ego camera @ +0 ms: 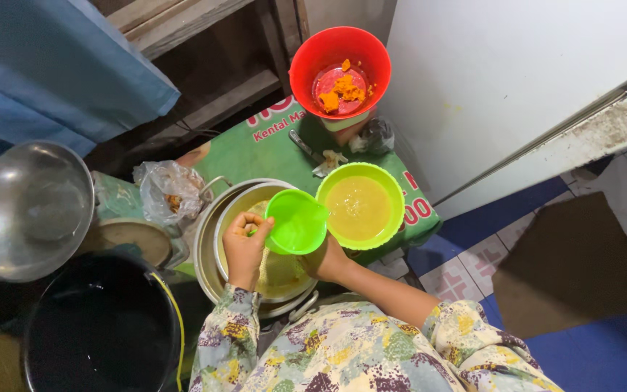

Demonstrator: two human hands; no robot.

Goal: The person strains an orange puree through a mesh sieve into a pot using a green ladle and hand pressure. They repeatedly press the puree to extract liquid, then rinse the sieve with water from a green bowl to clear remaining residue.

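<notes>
The small bright green plastic bowl (297,221) is hovering tilted over the round metal pot (215,239), which is holding a sieve-like liner with yellowish pulp (279,268). The left hand (244,250) is pinching the bowl's near rim between thumb and curled fingers, while the right hand (326,261) is cupping it from beneath; its fingers are hidden, so I cannot tell how tightly they are closing. To do this step well, I judge that the bowl should be staying centred above the liner and tipping slowly, so nothing is spilling over the pot's rim.

Just beside, to the right, a larger lime green plastic bowl (361,207) is sitting with cloudy yellow liquid in it. Beyond it a red plastic bowl (339,69) is carrying orange lumps. Both are resting on a tabletop covered by a green printed sheet (259,156) with red and white lettering at its edges. A crumpled clear plastic bag (168,190) is lying left of the pot, near a shiny steel basin (27,210) and a black bucket (99,327).
</notes>
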